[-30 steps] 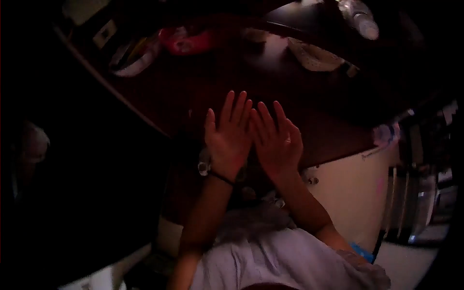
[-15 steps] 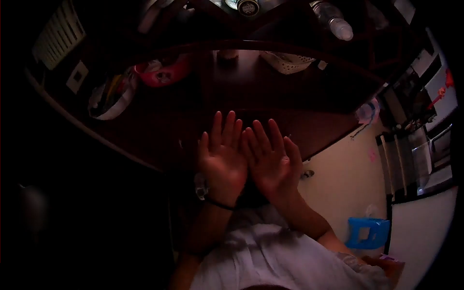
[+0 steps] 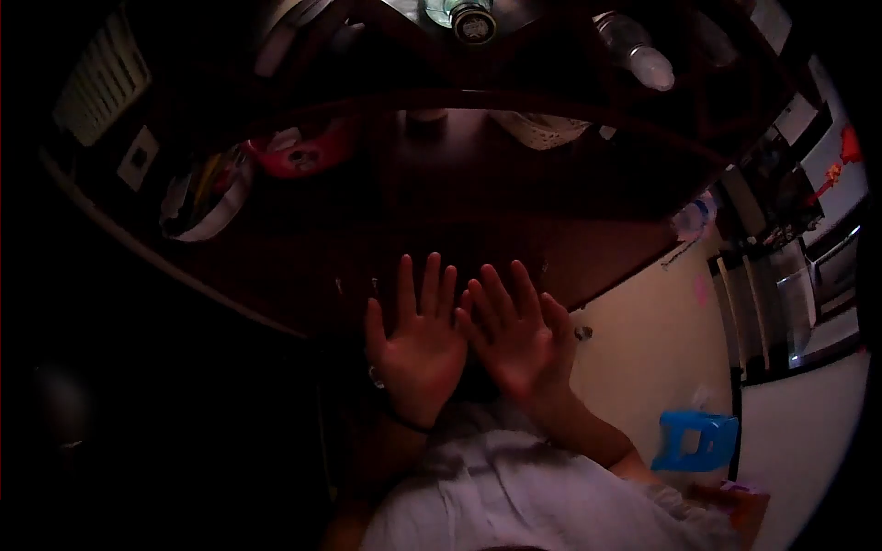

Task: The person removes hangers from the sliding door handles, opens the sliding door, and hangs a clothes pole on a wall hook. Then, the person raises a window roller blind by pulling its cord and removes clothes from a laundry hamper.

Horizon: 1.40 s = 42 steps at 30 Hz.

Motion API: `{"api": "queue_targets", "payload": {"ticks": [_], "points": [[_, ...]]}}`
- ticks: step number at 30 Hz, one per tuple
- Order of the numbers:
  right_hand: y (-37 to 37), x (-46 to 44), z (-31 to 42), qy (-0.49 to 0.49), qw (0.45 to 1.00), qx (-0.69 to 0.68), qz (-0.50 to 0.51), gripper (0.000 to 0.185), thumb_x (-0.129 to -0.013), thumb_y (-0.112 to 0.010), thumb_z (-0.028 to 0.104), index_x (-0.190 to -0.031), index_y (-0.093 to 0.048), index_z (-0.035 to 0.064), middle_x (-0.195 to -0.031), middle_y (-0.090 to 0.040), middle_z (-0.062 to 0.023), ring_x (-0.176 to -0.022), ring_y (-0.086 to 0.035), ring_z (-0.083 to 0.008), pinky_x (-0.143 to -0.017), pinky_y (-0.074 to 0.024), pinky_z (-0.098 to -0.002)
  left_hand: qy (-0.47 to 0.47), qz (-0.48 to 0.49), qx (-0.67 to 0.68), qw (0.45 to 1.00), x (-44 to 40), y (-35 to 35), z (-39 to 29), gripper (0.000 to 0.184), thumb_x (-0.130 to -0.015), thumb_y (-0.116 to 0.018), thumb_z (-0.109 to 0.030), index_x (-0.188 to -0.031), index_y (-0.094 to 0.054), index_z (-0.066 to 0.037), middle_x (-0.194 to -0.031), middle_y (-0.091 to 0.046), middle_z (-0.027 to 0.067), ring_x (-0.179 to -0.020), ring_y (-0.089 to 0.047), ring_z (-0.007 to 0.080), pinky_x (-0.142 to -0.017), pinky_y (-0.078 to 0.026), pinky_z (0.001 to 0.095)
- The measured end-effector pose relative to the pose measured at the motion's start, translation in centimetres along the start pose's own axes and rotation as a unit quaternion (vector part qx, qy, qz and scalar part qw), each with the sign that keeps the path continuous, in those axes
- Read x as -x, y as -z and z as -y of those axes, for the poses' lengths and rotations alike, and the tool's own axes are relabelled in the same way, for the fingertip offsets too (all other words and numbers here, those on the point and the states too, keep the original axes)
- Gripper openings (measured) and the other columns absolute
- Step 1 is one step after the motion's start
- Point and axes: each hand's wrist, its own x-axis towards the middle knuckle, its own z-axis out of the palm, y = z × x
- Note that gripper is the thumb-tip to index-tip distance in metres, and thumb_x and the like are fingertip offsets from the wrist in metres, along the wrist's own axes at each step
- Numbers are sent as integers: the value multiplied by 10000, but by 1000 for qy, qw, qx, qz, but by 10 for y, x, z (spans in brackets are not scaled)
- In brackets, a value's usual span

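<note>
Both palms face up toward me, side by side in front of my light shirt (image 3: 496, 487). My left hand (image 3: 420, 354) is open with fingers stretched out and nothing on it. A dark band and a small shiny piece (image 3: 376, 376) sit at its wrist. My right hand (image 3: 524, 344) is open too, its palm bare and its fingers spread a little. The inner edges of the two hands meet or nearly meet. Beyond the fingertips is the front of a dark reddish wooden cabinet (image 3: 478, 241).
On the cabinet's shelf are a pink-red basket (image 3: 308, 158), a white container of assorted items (image 3: 216, 211) and a pale perforated basket (image 3: 542, 131). Higher up lie bottles, one clear with a white cap (image 3: 652, 71). A blue plastic stool (image 3: 698, 441) stands on the pale floor (image 3: 643, 349) at right.
Both hands have moved down in the view, toward my body, and the left thumb stands farther out. The cabinet also appears slightly lower in the view.
</note>
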Motion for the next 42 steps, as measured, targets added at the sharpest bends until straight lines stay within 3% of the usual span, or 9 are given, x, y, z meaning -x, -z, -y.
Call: {"api": "queue_targets", "payload": {"ticks": [3, 17, 23, 25, 28, 42], "points": [[2, -2, 0, -9, 1000, 0, -7, 475, -860, -462, 362, -1296, -403, 184, -1335, -405, -87, -1237, -372, -259, -1050, -251, -476, -3, -18, -11, 1000, 2, -3, 0, 552, -855, -426, -498, -1316, -390, -197, -1373, -370, 67, -1259, -337, 219, -1014, -272, 384], [19, -48, 8, -36, 999, -30, 16, 463, -866, -442, 367, -1294, -409, 192, -1340, -402, -75, -1240, -372, -242, -1045, -250, -484, -16, -2, -57, 998, -38, 4, -8, 549, -866, -401, -494, -1328, -370, -200, -1377, -366, 63, -1272, -323, 221, -1031, -257, 410], [12, -52, 13, -20, 999, -43, 25, 466, -851, -466, 359, -1289, -398, 214, -1335, -397, -72, -1237, -363, -237, -1028, -256, -524, -26, -10, -63, 998, -36, 5, -15, 561, -859, -404, -503, -1325, -377, -192, -1375, -370, 66, -1269, -329, 220, -1052, -211, 424], [19, -47, 10, -29, 998, -48, 28, 453, -871, -420, 358, -1299, -398, 211, -1327, -421, -66, -1231, -390, -237, -1035, -227, -543, -25, -8, -58, 998, -31, 8, -15, 561, -859, -404, -503, -1323, -381, -189, -1373, -372, 67, -1270, -329, 219, -1056, -200, 426], [25, -34, 13, -28, 999, -37, 2, 452, -872, -418, 359, -1299, -398, 211, -1341, -403, -66, -1236, -381, -236, -1035, -227, -542, -25, -50, -43, 997, -21, 14, -3, 556, -861, -403, -494, -1324, -381, -188, -1368, -379, 69, -1265, -335, 217, -1055, -201, 424], [34, 16, 89, 50, 999, -4, 7, 505, -849, -466, 362, -1317, -353, 210, -1361, -365, -93, -1255, -346, -254, -1030, -255, -507, 51, -26, -39, 998, -25, 5, 89, 530, -863, -435, -442, -1323, -380, -184, -1360, -391, 71, -1246, -358, 214, -1020, -276, 395]]}}
